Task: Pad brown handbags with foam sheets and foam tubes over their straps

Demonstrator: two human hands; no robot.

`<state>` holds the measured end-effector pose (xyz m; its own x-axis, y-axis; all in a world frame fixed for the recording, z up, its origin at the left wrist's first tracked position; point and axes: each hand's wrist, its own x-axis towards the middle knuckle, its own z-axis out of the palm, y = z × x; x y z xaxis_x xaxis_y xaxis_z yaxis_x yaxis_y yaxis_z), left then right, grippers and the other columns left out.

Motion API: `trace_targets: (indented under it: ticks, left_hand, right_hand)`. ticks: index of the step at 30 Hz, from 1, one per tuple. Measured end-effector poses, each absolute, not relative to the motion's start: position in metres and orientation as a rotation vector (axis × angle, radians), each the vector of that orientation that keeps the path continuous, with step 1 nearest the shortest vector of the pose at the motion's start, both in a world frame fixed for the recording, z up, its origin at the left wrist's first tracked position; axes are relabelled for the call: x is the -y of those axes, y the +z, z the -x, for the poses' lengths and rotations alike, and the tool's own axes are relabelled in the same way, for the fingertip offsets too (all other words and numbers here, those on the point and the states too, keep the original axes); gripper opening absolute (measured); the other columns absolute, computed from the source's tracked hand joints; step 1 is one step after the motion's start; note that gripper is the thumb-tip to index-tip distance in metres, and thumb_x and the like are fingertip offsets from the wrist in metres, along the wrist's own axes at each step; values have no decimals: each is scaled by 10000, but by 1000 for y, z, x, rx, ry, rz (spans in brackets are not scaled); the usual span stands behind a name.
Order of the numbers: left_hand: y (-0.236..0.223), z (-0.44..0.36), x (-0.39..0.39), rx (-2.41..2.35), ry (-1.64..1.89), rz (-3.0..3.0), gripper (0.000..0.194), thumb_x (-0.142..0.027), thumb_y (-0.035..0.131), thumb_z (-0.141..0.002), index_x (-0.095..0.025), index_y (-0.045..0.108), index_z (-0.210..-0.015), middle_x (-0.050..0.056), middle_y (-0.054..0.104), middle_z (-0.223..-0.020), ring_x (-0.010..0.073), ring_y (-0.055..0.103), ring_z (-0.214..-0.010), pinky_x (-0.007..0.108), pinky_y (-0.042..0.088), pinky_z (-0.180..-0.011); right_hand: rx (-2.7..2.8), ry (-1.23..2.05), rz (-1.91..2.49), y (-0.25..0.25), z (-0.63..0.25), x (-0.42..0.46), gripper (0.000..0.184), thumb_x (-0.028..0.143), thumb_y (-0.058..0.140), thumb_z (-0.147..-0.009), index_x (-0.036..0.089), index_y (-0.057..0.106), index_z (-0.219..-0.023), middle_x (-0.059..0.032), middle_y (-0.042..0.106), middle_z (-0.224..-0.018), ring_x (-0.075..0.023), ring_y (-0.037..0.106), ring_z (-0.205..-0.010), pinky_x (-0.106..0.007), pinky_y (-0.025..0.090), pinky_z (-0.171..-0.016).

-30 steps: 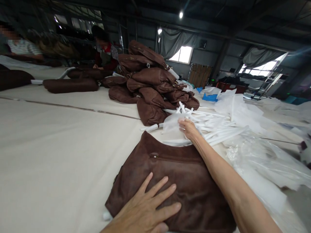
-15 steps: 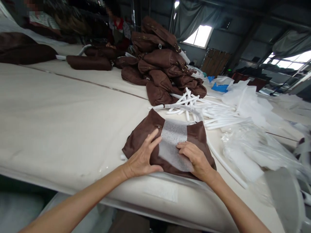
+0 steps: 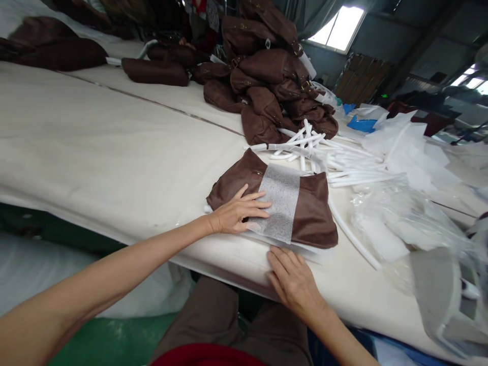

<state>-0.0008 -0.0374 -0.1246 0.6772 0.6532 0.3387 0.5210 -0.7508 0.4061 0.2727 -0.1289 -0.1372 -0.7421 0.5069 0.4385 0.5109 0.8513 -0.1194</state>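
A dark brown leather bag (image 3: 314,213) lies flat on the pale table near its front edge. A strip of thin white foam sheet (image 3: 280,203) runs across the bag's middle. My left hand (image 3: 240,211) rests on the bag with fingers spread, its fingertips reaching onto the strip. Below the bag, my right hand (image 3: 292,277) lies at the table's edge, fingers stretched out side by side. Its fingertips are close to a thin white sheet (image 3: 314,253) that sticks out from under the bag. The right thumb is partly hidden.
Behind the bag lies a heap of white foam tubes (image 3: 343,160), with a tall pile of brown bags (image 3: 267,71) beyond. Clear plastic wrapping (image 3: 389,218) and a grey plastic container (image 3: 436,295) are at the right. A person (image 3: 200,25) is across the table.
My right hand has come off the bag and moved down to the table's edge. My left hand has shifted onto the foam strip, which now lies flatter. The view has tilted downward.
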Motion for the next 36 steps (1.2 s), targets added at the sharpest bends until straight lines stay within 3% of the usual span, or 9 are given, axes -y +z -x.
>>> trace_targets:
  ticks: [3, 6, 10, 13, 19, 25, 27, 32, 36]
  left_hand:
    - [-121, 1, 38, -924, 656, -2660, 457, -478, 623, -896, -251, 596, -1292, 126, 541, -1422, 327, 300, -1447, 679, -53, -1137]
    - [-117, 1, 37, -903, 597, -2714, 519, -462, 660, -871, -255, 558, -1336, 134, 509, -1451, 341, 296, -1447, 687, -44, -1133]
    - [-118, -1, 37, -911, 550, -2762, 497, -420, 606, -916, -244, 522, -1373, 145, 483, -1470, 344, 287, -1450, 695, -43, -1128]
    - [-121, -2, 38, -914, 524, -2791, 492, -409, 563, -944, -238, 491, -1400, 150, 463, -1484, 336, 277, -1455, 690, -50, -1129]
    - [-123, -1, 39, -900, 486, -2810, 492, -389, 538, -962, -250, 457, -1427, 151, 452, -1491, 321, 269, -1461, 679, -51, -1134]
    - [-121, -1, 41, -898, 457, -2835, 475, -377, 513, -973, -250, 452, -1427, 145, 447, -1497, 318, 259, -1465, 680, -43, -1136]
    - [-121, 0, 42, -904, 442, -2850, 477, -373, 501, -978, -261, 437, -1437, 141, 444, -1500, 308, 256, -1468, 671, -38, -1144]
    - [-124, 2, 41, -899, 423, -2934, 504, -396, 491, -977, -262, 409, -1456, 141, 424, -1514, 309, 231, -1476, 680, -20, -1143]
    - [-125, 2, 42, -929, 364, -3013, 514, -407, 527, -961, -247, 440, -1441, 140, 461, -1489, 316, 233, -1473, 674, -7, -1150]
  right_hand:
    - [2560, -84, 795, -150, -267, 121, 324, 277, 524, -968, 104, 590, -1233, -168, 650, -1162, -279, 562, -1007, -404, 457, -779]
    - [2541, -84, 817, -153, -260, 112, 259, 214, 458, -986, 120, 617, -1168, -145, 656, -1088, -254, 549, -933, -380, 433, -730]
    - [2484, 31, 716, -151, -254, 118, 322, 93, 309, -981, 131, 629, -999, -128, 641, -991, -237, 525, -873, -375, 431, -730]
    - [2521, 199, 608, -146, -254, 132, 325, 99, 286, -985, 124, 608, -1024, -128, 621, -960, -234, 525, -896, -385, 461, -780]
    - [2439, 403, 577, -155, -256, 149, 240, 96, 351, -973, 144, 574, -1051, -111, 632, -961, -217, 550, -896, -379, 501, -786]
    - [2418, 372, 599, -143, -254, 157, 168, 130, 431, -962, 161, 594, -992, -103, 679, -943, -227, 624, -893, -405, 535, -800]
    - [2391, 295, 568, -112, -257, 150, 132, 148, 522, -929, 166, 612, -1024, -115, 701, -1021, -255, 636, -1020, -445, 524, -913]
    - [2245, -8, 764, -37, -259, 94, 411, 130, 484, -938, 190, 533, -1341, -138, 579, -1360, -295, 434, -1367, -515, 405, -1099]
    - [2374, -147, 1055, -62, -240, 31, 540, 372, 482, -984, 140, 408, -1466, -180, 331, -1553, -341, 233, -1466, -607, 241, -1157]
